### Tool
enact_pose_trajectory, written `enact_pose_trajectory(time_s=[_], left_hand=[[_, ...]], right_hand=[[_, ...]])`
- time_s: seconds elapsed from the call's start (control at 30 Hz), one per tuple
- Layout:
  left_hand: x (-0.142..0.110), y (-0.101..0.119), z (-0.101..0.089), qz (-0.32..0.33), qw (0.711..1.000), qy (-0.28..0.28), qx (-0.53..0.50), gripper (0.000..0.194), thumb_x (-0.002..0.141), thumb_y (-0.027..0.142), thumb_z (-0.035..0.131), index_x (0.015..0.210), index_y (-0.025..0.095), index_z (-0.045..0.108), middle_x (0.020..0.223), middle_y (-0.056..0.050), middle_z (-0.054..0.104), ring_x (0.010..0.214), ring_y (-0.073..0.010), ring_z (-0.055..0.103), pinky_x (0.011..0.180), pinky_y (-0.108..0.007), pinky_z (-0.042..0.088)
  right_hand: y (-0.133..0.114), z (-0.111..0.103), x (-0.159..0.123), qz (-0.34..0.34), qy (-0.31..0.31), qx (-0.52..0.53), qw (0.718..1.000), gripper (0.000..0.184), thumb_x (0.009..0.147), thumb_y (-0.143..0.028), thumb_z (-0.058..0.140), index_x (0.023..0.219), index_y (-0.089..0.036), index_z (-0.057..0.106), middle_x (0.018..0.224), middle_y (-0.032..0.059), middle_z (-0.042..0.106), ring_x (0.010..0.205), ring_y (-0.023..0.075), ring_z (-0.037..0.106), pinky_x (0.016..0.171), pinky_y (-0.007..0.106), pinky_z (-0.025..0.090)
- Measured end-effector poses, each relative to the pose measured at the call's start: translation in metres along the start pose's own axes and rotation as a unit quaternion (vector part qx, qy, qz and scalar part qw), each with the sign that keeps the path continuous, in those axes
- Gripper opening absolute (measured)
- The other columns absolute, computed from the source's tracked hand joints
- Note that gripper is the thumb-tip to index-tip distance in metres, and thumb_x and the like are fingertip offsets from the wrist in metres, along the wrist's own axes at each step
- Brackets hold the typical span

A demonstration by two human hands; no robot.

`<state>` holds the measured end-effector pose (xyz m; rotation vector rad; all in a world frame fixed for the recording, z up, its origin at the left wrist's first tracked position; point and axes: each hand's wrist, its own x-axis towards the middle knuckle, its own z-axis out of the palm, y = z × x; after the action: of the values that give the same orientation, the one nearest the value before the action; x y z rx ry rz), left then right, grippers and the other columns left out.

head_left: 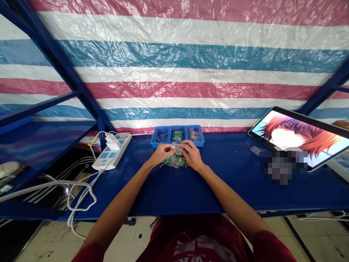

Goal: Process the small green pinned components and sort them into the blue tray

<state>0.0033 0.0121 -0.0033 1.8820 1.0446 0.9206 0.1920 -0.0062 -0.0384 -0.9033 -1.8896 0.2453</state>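
Note:
Both hands meet over a heap of small green pieces and clear plastic bags (174,161) on the blue table (160,193). My left hand (163,153) has its thumb and fingers pinched on the left side of a small clear plastic bag (176,146). From the right, my right hand (191,154) grips the same bag between thumb and fingers. What the bag contains is too small to make out. Just behind the hands stands a blue three-compartment tray (155,145). Its left part holds thin metal pieces (161,137), its middle green pieces (178,135), its right clear bags (193,134).
A white power strip (105,162) with a plugged-in charger (113,142) and loose white cables (91,189) lies left. At the right a tablet (300,134) leans, with a blurred patch before it. A small clear bag (255,150) and a dark pin (233,149) lie nearby.

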Motion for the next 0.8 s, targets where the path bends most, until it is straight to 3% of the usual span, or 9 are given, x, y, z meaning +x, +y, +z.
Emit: enact_pose_trajectory(time_s=[0.13,0.27,0.33,0.47,0.57,0.7,0.8], left_hand=[[-0.0001,0.0010,0.0011,-0.007,1.000,-0.003,-0.018,0.032,0.082,0.042,0.059,0.067,0.014,0.061,0.060,0.000,0.055,0.056,-0.0124,0.050,0.052,-0.023,0.040],[-0.0011,0.0040,0.0006,0.033,0.996,0.086,-0.006,0.036,0.088,0.043,0.053,0.108,0.016,0.064,0.086,-0.005,0.065,0.069,-0.0144,0.057,0.059,-0.023,0.043],[-0.0022,0.0058,0.0004,0.071,0.993,0.091,0.035,0.038,0.088,0.042,0.055,0.116,0.018,0.063,0.095,-0.006,0.066,0.078,-0.0161,0.059,0.065,-0.025,0.044],[-0.0045,0.0066,0.0023,0.109,0.986,0.046,0.114,0.025,0.084,0.040,0.062,0.089,0.017,0.071,0.084,-0.006,0.069,0.078,-0.0182,0.060,0.070,-0.028,0.044],[-0.0043,0.0050,0.0022,0.093,0.990,0.038,0.096,0.025,0.084,0.039,0.062,0.081,0.016,0.071,0.080,-0.006,0.071,0.073,-0.0177,0.060,0.068,-0.028,0.043],[-0.0022,0.0047,-0.0019,0.059,0.997,0.035,0.033,0.033,0.082,0.043,0.061,0.067,0.015,0.067,0.068,-0.004,0.067,0.066,-0.0164,0.058,0.066,-0.027,0.043],[-0.0016,0.0064,-0.0023,0.037,0.999,0.006,0.018,0.041,0.084,0.046,0.058,0.058,0.015,0.060,0.059,-0.002,0.061,0.060,-0.0144,0.054,0.063,-0.027,0.042]], right_hand=[[-0.0016,-0.0009,0.0014,0.014,0.019,0.016,1.000,0.022,0.095,-0.029,0.045,0.099,-0.021,0.066,0.110,0.0099,0.058,0.080,0.0161,0.062,0.071,0.029,0.053],[-0.0026,-0.0011,0.0028,0.058,0.026,0.050,0.997,0.023,0.095,-0.033,0.045,0.093,-0.020,0.064,0.097,0.0077,0.064,0.078,0.0167,0.062,0.066,0.027,0.051],[-0.0024,-0.0006,0.0028,0.076,0.019,0.056,0.995,0.023,0.095,-0.034,0.045,0.092,-0.020,0.063,0.085,0.0048,0.066,0.070,0.0161,0.061,0.064,0.027,0.050],[-0.0022,0.0001,0.0021,0.081,0.009,0.047,0.996,0.022,0.094,-0.035,0.049,0.089,-0.020,0.065,0.081,0.0031,0.067,0.067,0.0157,0.060,0.066,0.027,0.049],[-0.0030,-0.0008,0.0021,0.079,0.008,0.059,0.995,0.024,0.096,-0.033,0.044,0.100,-0.021,0.065,0.083,0.0032,0.067,0.067,0.0155,0.061,0.069,0.028,0.050],[-0.0052,-0.0028,0.0025,0.032,-0.009,0.075,0.997,0.034,0.098,-0.024,0.032,0.123,-0.023,0.057,0.106,0.0075,0.063,0.074,0.0144,0.062,0.073,0.029,0.053],[-0.0066,-0.0028,0.0027,-0.001,-0.008,0.050,0.999,0.028,0.096,-0.026,0.041,0.115,-0.022,0.061,0.122,0.0113,0.056,0.091,0.0173,0.062,0.073,0.029,0.053]])
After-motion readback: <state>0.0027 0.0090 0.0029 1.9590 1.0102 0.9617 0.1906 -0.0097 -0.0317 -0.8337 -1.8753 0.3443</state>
